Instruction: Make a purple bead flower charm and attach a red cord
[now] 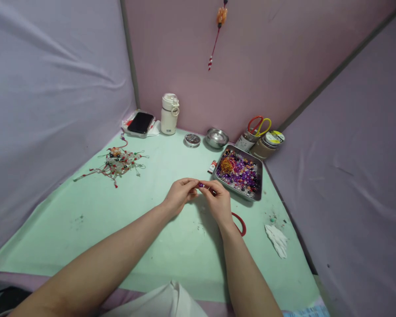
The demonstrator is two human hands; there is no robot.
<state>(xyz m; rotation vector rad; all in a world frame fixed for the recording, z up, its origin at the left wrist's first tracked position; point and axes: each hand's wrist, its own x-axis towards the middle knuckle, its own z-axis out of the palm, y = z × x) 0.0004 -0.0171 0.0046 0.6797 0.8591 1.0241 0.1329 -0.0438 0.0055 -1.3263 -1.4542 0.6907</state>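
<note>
My left hand [181,193] and my right hand [218,200] meet over the middle of the green table [86,220]. Both are pinched closed around a small purple bead [201,185] held between their fingertips. A thin cord seems to run from the right fingers, but it is too fine to make out. Just right of the hands stands a metal tray [259,178] filled with purple and mixed beads and a tangle of orange-yellow cord [227,166]. A red loop [240,223] lies on the table under my right wrist.
A pile of finished beaded charms [119,164] lies at the left. Along the back stand a phone [140,123], a white bottle [169,114], a round tin [192,140], a small steel bowl [217,138], and jars with scissors [259,126]. A crumpled tissue [277,240] lies at the right.
</note>
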